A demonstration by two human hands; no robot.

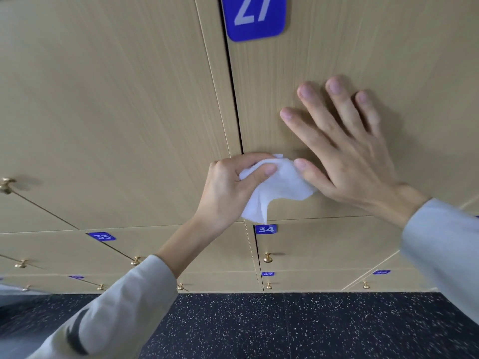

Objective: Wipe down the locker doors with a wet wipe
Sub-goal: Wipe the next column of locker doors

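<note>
A light wooden locker door (337, 47) with a blue plate numbered 27 (255, 16) fills the upper right of the head view. My left hand (233, 185) grips a crumpled white wet wipe (282, 187) near the door's lower left corner, beside the dark gap between doors. My right hand (342, 149) lies spread with straight fingers against the same door, its thumb touching the wipe's right edge. Part of the wipe hangs loose below my left hand.
Lower locker doors numbered 33 (101, 236) and 34 (266, 229) carry small brass knobs (267, 257). Another door (116, 99) spans the left, with a brass knob (6, 185) at the far left. A dark speckled floor (285, 327) lies below.
</note>
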